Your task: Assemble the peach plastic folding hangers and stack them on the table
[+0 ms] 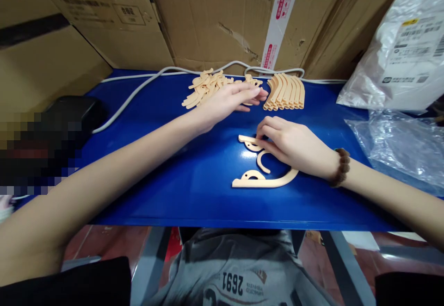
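Observation:
A peach plastic folding clothes hanger (267,183) lies on the blue tabletop, its hook (262,163) curving toward the left and its two arms pointing left. My right hand (289,141) is closed over its upper arm (247,138), with thumb and fingertips around that piece and the palm hiding the hanger's joint. Farther back, my left hand (239,96) is stretched out with its fingers apart, holding nothing that I can see. It hovers in front of a small group of peach parts (253,80), between a loose heap of small pieces (204,86) and a neat row of curved arms (286,92).
A white cable (135,94) runs along the table's back edge to a black device (74,116) on the left. Cardboard boxes (215,14) wall off the back. On the right sit a white plastic parcel (398,60) and a clear plastic bag (402,144).

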{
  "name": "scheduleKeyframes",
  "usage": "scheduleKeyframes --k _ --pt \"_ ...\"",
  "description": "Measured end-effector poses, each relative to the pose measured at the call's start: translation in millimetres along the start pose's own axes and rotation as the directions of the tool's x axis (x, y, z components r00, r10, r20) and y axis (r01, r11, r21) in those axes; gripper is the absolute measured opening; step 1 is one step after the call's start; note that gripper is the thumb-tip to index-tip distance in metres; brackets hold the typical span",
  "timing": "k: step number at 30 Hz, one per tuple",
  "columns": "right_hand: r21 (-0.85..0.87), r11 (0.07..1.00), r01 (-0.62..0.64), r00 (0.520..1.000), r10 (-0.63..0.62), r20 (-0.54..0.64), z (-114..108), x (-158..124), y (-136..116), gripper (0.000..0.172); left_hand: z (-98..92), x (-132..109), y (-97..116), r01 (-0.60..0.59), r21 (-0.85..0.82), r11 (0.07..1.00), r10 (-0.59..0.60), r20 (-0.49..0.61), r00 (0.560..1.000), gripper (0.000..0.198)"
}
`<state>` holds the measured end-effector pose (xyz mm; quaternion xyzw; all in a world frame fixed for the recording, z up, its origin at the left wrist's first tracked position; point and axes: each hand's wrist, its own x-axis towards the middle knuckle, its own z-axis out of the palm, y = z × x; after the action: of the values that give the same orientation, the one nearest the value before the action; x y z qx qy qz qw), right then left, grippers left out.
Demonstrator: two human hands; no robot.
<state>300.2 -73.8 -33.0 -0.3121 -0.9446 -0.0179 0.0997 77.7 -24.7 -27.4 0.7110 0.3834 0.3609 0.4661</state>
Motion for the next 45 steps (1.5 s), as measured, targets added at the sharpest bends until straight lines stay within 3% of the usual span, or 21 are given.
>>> scheduleKeyframes --k 3,7,11,16,19,22,26,30,35,41,45 --pt "-0.076 0.993 -0.088 0.996 0.086 -0.03 4.7 6.9 9.7 0.03 13.2 -8.4 -2.5 0.095 -0.183 0.979 -0.1 -0.017 0.995 0.033" --pt "-0.058 0.979 -0.195 0.98 0.193 -0.045 5.4 8.7 12.8 0.017 25.9 -17.0 -12.5 0.121 -0.22 0.968 -0.146 -0.101 0.984 0.051" --pt "0.029 0.966 -0.256 0.963 0.257 -0.078 5.0 5.7 9.7 0.014 31.6 -20.4 -20.0 0.149 -0.223 0.963 -0.185 -0.154 0.971 0.053" --pt "0.101 0.959 -0.263 0.956 0.274 -0.107 5.4 1.3 6.2 0.017 36.4 -22.9 -21.1 0.13 -0.063 0.99 -0.137 -0.146 0.98 0.054" --pt "0.072 0.966 -0.248 0.963 0.253 -0.087 4.5 -2.2 1.6 0.032 37.6 -26.0 -21.4 0.042 0.138 0.99 -0.022 -0.14 0.99 0.046" --pt "0.029 0.971 -0.236 0.968 0.238 -0.08 4.5 -4.7 -3.9 0.04 36.6 -29.7 -21.1 0.004 0.367 0.93 0.054 -0.146 0.988 0.034" --pt "0.085 0.949 -0.303 0.95 0.307 -0.05 5.6 -4.7 -6.3 0.034 35.2 -33.7 -15.7 0.066 0.56 0.826 0.023 -0.152 0.988 0.018" --pt "0.167 0.927 -0.335 0.937 0.346 -0.04 5.3 -4.5 -2.2 0.031 35.9 -36.0 -10.2 0.041 0.726 0.687 0.026 -0.08 0.996 0.032" --pt "0.214 0.927 -0.307 0.946 0.322 -0.041 5.3 -5.4 4.4 0.033 34.1 -35.3 -9.5 0.021 0.772 0.635 0.02 -0.043 0.999 0.018" --pt "0.111 0.949 -0.294 0.95 0.303 -0.071 8.5 -4.5 10.0 0.028 27.9 -34.3 -3.5 0.077 0.832 0.549 -0.025 -0.075 0.997 0.008" --pt "0.005 0.961 -0.277 0.957 0.277 -0.088 9.0 -4.3 8.2 0.034 25.0 -32.7 -2.2 0.074 0.792 0.606 -0.041 -0.062 0.997 0.012"
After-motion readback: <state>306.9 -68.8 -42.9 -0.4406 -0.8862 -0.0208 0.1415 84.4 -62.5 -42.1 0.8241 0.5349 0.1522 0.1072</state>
